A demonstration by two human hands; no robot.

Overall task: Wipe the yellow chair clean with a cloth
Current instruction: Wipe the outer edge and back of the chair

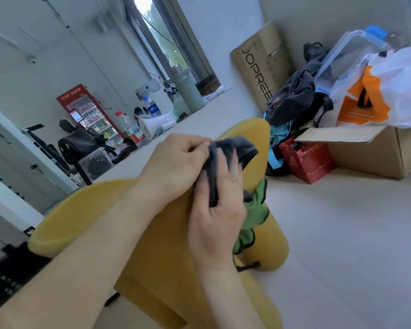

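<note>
Both hands are seen over the yellow chair (157,257), w/ a dark grey cloth (233,150) bunched between them. L hand (173,165) is curled, and the cloth's upper edge is pinched in its fingertips. R hand (214,210) is closed round the lower part, w/ fingers laid up along the fabric and the thumb pressed on its near side. Cloth is held approx at the chair's upper edge; whether it touches the yellow surface can't be told, as the hands are in front. Chair is found in the centre and lower half of the view, on a pale floor (342,233), w/ its curved rim swept out to the left. A green fabric item w/ black trim (254,214) is draped on the chair, just right of the R hand.

Behind, a white ledge (199,124) is seen below a window (166,36), loaded w/ a white megaphone (157,124), a water bottle (152,106) and a grey-green flask (188,91). A red drinks fridge (88,112) is set at the rear left. At right, a tall cardboard box lettered JOPREE (261,74) is leaned on the wall, w/ a dark backpack (294,96) beside it. Near these, an open cardboard box (365,150), a red paper bag (306,162), an orange-and-white plastic bag (365,103) and a clear container w/ blue lid (349,55) are piled
</note>
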